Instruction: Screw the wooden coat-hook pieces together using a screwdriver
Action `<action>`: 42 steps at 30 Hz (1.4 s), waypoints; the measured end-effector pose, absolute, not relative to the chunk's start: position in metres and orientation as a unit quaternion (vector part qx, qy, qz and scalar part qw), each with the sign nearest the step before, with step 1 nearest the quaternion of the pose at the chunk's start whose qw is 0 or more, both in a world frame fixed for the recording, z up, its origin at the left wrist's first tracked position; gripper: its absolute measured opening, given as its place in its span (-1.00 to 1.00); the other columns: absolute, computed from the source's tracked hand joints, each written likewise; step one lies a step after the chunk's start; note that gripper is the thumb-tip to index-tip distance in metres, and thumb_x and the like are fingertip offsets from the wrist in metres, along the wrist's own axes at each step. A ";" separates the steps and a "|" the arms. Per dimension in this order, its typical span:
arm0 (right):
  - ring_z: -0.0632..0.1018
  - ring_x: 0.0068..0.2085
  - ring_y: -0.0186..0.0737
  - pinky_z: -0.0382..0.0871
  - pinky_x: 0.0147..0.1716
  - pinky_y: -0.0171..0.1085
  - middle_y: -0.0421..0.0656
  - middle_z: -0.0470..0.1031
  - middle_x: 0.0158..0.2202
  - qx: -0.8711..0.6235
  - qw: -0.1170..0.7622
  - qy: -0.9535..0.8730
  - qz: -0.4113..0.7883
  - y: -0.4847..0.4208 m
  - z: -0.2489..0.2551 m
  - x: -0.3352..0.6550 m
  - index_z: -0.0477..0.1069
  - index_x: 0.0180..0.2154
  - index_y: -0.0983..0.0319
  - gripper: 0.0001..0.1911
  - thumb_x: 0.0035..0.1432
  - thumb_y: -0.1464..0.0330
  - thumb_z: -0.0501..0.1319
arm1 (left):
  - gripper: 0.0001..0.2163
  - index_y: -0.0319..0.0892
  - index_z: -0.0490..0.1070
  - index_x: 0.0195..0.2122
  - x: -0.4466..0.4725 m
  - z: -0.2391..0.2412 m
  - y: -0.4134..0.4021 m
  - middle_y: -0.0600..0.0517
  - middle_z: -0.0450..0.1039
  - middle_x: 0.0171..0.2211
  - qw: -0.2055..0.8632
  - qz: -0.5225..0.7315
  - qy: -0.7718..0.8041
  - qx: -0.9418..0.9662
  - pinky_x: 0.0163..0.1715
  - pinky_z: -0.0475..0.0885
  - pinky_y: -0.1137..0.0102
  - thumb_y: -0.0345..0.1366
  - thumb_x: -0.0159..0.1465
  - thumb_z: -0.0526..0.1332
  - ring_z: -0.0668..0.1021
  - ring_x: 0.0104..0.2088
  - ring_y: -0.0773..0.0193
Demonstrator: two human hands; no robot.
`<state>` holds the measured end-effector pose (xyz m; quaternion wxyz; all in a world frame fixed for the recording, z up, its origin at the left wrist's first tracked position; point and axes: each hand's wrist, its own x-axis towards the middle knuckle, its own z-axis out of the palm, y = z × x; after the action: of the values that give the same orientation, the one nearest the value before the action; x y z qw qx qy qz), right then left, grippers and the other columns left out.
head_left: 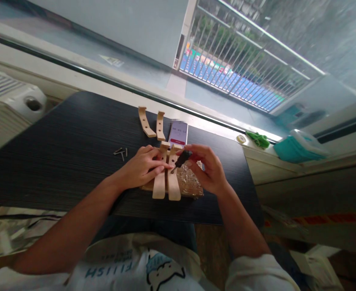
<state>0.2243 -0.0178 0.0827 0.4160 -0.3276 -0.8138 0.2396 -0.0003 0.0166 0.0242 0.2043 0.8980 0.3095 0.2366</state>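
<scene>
Two curved wooden hooks, one on the left [159,190] and one on the right [174,190], lie side by side across a brown block [190,178] that looks wrapped in clear plastic. My left hand [146,165] is closed on the left hook, its index finger reaching over to the right hook. In my right hand [208,167] is a screwdriver [183,157] with a black handle, held by the fingertips and tilted. Its tip meets the right hook near the lower hole; a screw there is too small to make out.
Two more wooden hooks, one longer [146,123] and one shorter [160,126], lie farther back on the dark table [75,149]. A phone [178,133] with a lit screen stands behind the block. Several loose screws [121,152] lie left. Tape [241,139] and a teal bin [296,147] are by the window.
</scene>
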 end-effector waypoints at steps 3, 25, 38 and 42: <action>0.59 -0.14 -0.30 0.51 -0.22 -0.24 -0.16 0.57 -0.08 -0.310 0.401 -0.834 0.216 -0.017 0.087 0.224 0.34 0.04 0.10 -0.67 0.27 0.47 0.10 | -0.64 0.03 0.54 0.00 0.000 0.022 0.016 -0.06 0.35 -0.22 0.215 0.240 0.313 0.893 -0.03 0.19 0.14 -0.20 0.38 -0.04 0.33 -0.15 0.09; 0.36 -0.45 -0.43 0.36 -0.46 -0.31 -0.20 0.46 -0.23 -0.340 0.426 -0.807 0.226 -0.012 0.084 0.222 0.37 -0.01 0.11 -0.72 0.22 0.37 0.21 | -0.64 0.01 0.56 -0.05 0.001 0.019 0.016 -0.05 0.34 -0.24 0.221 0.253 0.318 0.886 -0.05 0.20 0.14 -0.19 0.36 -0.02 0.32 -0.17 0.10; 0.31 -0.46 -0.44 0.28 -0.51 -0.33 -0.25 0.37 -0.29 -0.335 0.449 -0.796 0.228 -0.010 0.078 0.221 0.35 -0.03 0.08 -0.70 0.18 0.37 0.26 | -0.65 0.04 0.56 -0.03 0.001 0.017 0.015 -0.04 0.33 -0.24 0.220 0.268 0.318 0.882 -0.05 0.20 0.15 -0.21 0.36 -0.01 0.32 -0.17 0.10; 0.30 -0.46 -0.45 0.27 -0.50 -0.34 -0.27 0.34 -0.31 -0.331 0.458 -0.794 0.226 -0.009 0.078 0.220 0.35 -0.04 0.06 -0.69 0.17 0.38 0.27 | -0.66 0.03 0.56 -0.05 0.002 0.017 0.015 -0.05 0.33 -0.24 0.217 0.271 0.318 0.882 -0.06 0.20 0.15 -0.21 0.36 0.00 0.32 -0.17 0.10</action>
<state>0.2199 -0.0094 0.0775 0.4576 -0.3310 -0.7938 0.2257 0.0019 0.0155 0.0171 0.2174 0.8822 0.3177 0.2712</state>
